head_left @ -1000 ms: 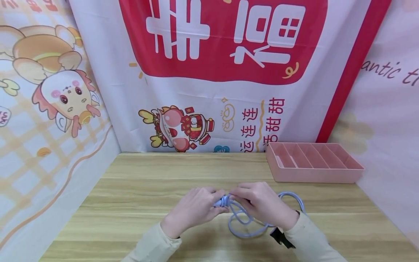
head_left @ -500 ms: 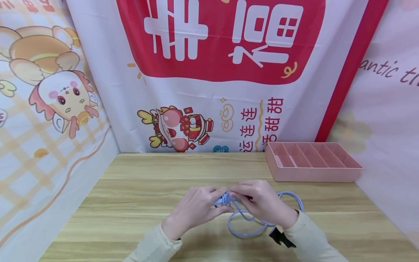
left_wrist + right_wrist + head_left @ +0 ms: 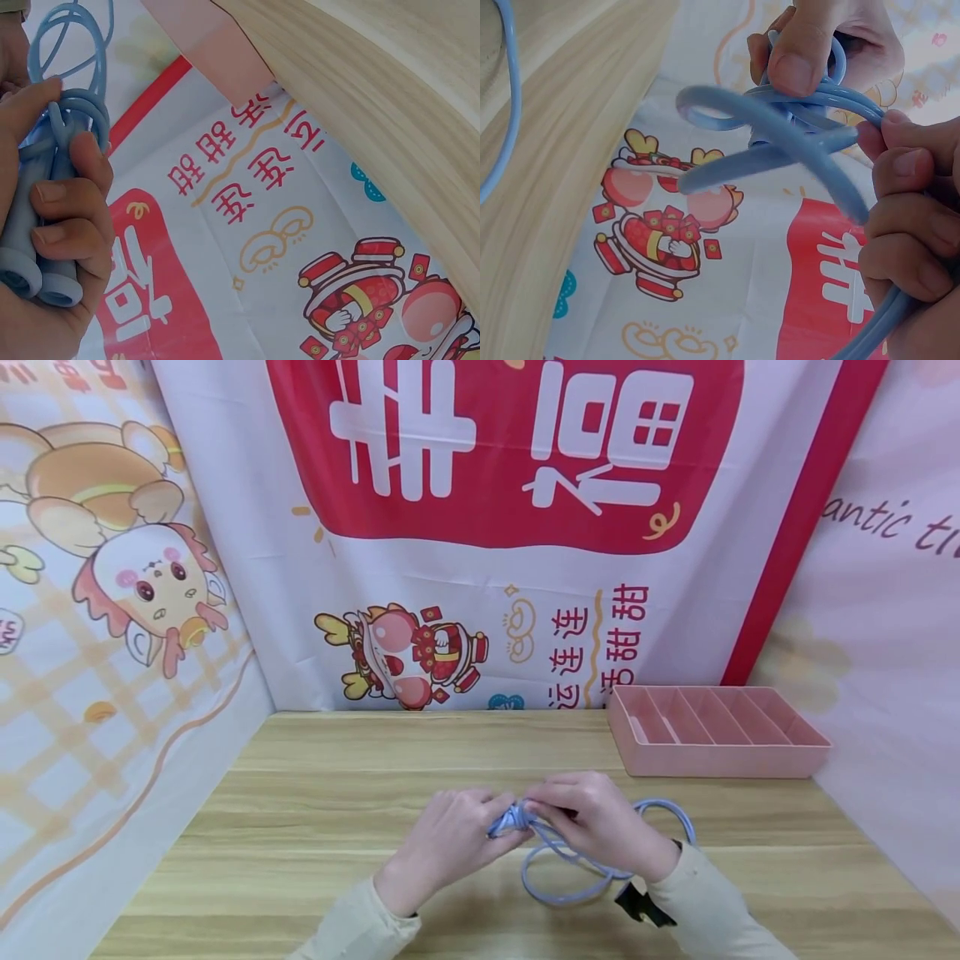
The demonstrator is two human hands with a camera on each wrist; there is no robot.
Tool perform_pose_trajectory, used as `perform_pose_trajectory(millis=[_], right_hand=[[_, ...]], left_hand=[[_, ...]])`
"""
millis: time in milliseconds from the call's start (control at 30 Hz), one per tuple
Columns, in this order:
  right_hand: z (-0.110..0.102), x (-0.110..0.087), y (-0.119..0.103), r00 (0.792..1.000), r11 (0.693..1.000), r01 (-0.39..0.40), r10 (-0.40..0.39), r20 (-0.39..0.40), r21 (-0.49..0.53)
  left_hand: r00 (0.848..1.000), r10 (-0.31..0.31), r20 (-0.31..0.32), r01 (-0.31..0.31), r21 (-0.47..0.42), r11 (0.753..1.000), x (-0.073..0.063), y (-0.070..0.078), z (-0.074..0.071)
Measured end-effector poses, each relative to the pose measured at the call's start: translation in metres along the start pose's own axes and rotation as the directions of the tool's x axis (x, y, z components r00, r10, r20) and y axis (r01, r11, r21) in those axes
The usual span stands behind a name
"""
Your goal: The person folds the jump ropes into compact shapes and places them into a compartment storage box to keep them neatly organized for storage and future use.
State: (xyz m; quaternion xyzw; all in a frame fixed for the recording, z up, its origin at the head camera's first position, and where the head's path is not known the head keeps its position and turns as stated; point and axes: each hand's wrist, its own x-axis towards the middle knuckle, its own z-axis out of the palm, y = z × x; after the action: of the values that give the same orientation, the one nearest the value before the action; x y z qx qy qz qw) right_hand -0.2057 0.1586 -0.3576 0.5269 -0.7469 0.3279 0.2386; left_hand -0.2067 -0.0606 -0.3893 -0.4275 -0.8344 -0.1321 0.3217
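My left hand (image 3: 450, 835) grips the two light blue handles (image 3: 26, 214) of a jump rope side by side, fingers curled round them. Blue cord is wrapped round the handles' upper ends, where the left thumb presses on the coils (image 3: 821, 97). To its right, my right hand (image 3: 603, 827) pinches the cord close beside the wrap, thumb against forefinger, with more cord running through its curled fingers. Before the right hand a blurred loop of cord (image 3: 769, 124) stands out in the right wrist view. Below the hands, loose cord (image 3: 558, 902) lies looped on the table.
A pink tray with several compartments (image 3: 727, 760) stands at the back right of the wooden table (image 3: 315, 752). Printed cloth hangings (image 3: 480, 568) enclose the back and both sides. Another bend of cord (image 3: 675, 810) lies beyond the right wrist.
The right hand has drawn slightly left and up against the wrap, and the small hanging loop beneath it has tightened. The left thumb has moved slightly on the coils.
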Motion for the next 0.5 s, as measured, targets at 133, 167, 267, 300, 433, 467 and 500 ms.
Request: perform_pose_trajectory(millis=[133,167,267,300,433,467,500], right_hand=[[-0.002,0.000,0.000,1.000,0.999,-0.005,0.006,-0.018,0.046],[-0.003,0.000,0.000,1.000,0.998,-0.008,0.010,-0.025,0.056],[-0.004,-0.001,0.001,0.999,0.998,-0.015,0.018,-0.038,0.068],[-0.005,-0.001,0.001,0.999,0.997,-0.017,0.020,-0.039,0.071],[-0.006,0.000,0.000,0.999,0.997,-0.009,0.012,-0.040,0.081],[-0.006,0.000,0.001,0.999,0.996,-0.006,0.009,-0.042,0.084],[-0.006,0.000,0.001,0.999,0.996,-0.006,0.010,-0.044,0.090]], left_hand=[[1.000,0.000,-0.003,0.001,0.100,0.995,0.001,0.004,0.000],[1.000,0.002,0.008,-0.003,0.124,0.992,0.001,0.006,0.001],[0.997,0.008,0.076,-0.019,0.156,0.988,-0.001,0.010,0.002],[0.995,0.009,0.101,-0.025,0.152,0.988,-0.002,0.011,0.003],[0.987,0.004,0.161,-0.022,0.110,0.994,-0.003,0.013,0.003],[0.986,0.015,0.164,-0.033,0.110,0.993,-0.003,0.013,0.002],[0.986,0.029,0.164,-0.048,0.112,0.993,-0.003,0.013,0.002]])
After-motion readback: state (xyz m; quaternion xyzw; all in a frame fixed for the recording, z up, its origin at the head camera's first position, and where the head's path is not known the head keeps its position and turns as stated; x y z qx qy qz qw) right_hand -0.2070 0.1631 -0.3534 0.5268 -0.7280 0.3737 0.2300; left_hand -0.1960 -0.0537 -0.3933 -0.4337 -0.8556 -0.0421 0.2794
